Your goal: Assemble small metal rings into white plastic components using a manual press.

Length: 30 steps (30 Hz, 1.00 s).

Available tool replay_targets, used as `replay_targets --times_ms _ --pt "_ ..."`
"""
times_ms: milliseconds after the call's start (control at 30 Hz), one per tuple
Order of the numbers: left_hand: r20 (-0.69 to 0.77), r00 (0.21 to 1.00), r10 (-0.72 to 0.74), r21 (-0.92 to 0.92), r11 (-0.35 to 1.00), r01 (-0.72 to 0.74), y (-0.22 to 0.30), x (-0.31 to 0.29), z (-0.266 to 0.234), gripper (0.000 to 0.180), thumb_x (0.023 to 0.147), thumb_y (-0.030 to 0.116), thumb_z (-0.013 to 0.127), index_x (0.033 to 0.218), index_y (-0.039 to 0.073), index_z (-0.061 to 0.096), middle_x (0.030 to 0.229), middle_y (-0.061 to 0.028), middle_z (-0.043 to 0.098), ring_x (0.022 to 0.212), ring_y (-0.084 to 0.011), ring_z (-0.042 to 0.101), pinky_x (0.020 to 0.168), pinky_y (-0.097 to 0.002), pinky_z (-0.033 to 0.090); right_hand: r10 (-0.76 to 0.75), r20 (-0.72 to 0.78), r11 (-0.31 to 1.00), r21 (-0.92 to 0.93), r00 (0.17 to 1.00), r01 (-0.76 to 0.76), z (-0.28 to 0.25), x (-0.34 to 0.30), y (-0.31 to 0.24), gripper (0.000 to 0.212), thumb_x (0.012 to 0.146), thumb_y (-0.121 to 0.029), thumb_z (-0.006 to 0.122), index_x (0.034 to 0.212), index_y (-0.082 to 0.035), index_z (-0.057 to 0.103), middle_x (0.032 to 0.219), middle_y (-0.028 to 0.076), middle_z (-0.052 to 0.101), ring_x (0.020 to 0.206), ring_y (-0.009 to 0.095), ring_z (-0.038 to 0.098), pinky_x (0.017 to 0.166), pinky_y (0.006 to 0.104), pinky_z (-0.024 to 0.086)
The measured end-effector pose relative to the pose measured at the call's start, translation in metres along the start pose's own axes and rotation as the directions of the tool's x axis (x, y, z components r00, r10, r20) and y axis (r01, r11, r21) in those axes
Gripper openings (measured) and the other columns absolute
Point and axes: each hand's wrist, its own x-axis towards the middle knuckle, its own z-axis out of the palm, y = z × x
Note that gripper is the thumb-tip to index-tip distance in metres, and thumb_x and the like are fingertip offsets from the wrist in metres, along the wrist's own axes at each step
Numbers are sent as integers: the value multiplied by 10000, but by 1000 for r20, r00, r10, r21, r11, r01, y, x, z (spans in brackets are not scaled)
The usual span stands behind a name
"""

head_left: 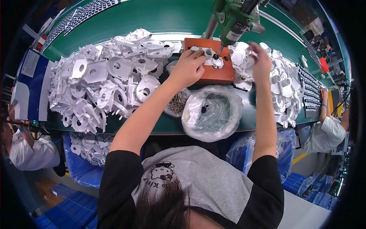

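- L hand [189, 68]: grip closed on white part [214, 62], atop orange block [215, 75] on worktop [248, 102].
- R hand [261, 61]: grip loosely open, nothing visible in it.
- Prob. best: part flat, fingers clear of tool tip [220, 49].
- Green machine [228, 17] w/ label [233, 36]; shirt [213, 175] w/ cartoon, lettering.

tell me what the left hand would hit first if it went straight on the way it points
Most likely the white part on the orange block; the left hand seems to be touching it, though depth is hard to judge.
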Motion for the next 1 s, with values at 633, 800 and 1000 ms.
replay_targets --times_ms 633,800,1000 --pt "26 1000 6 29 1000 -6 10 6 -3 147 735 64 561 880 35 558 1187 -141 550 1012 -359 507 891 -436 420 -258 -96 904 328 961 275 68 228 -172 198 897 -260 546 932 -82 625 650 -30 536 514 114 478 439 273 387" --pt "1 1000 -19 45 999 19 12 5 -5 114 712 38 555 824 19 538 1124 -144 568 962 -336 515 864 -419 419 -548 -158 708 435 821 556 51 162 -203 186 877 -236 573 961 -70 574 675 6 533 459 74 425 399 212 318" --pt "-3 1000 0 31 1000 0 10 8 1 101 726 34 554 824 14 540 1129 -165 574 972 -348 514 870 -430 413 -720 -96 559 508 688 656 -16 -15 -182 289 618 -188 556 832 2 598 654 88 414 610 185 312 675 357 327"
